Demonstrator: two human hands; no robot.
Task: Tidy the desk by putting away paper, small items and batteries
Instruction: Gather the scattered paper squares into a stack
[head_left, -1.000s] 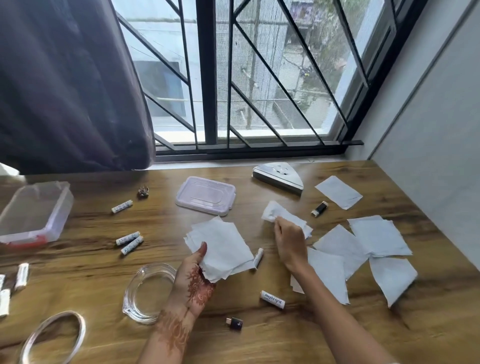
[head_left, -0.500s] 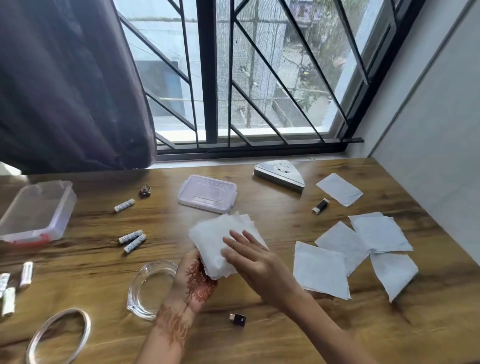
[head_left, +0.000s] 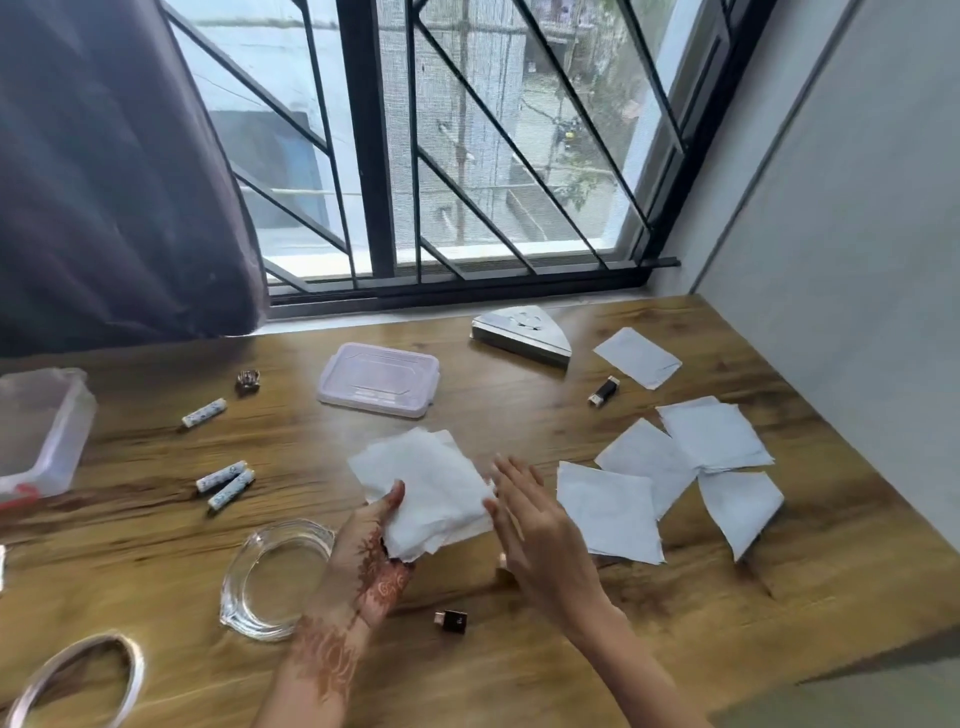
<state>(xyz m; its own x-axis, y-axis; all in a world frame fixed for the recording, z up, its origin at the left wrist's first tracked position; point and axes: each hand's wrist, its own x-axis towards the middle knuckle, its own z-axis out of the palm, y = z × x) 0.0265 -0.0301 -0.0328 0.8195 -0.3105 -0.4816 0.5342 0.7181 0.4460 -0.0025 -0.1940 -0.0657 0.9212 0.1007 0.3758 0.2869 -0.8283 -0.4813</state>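
- A dark curtain (head_left: 109, 171) hangs over the left part of the window (head_left: 467, 145).
- Black slanted bars (head_left: 363, 135) cross the window from sill to top.
- A grey wall (head_left: 852, 244) stands to the right of the window.
- Beyond the window, a pale building (head_left: 483, 119) and some green leaves (head_left: 576, 182) show, blurred.

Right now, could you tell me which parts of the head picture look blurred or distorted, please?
Head view: the right hand is smeared by motion; the left hand holding the paper stack is sharper; the window bars splay from the wide-angle lens; daylight glares on the desk.
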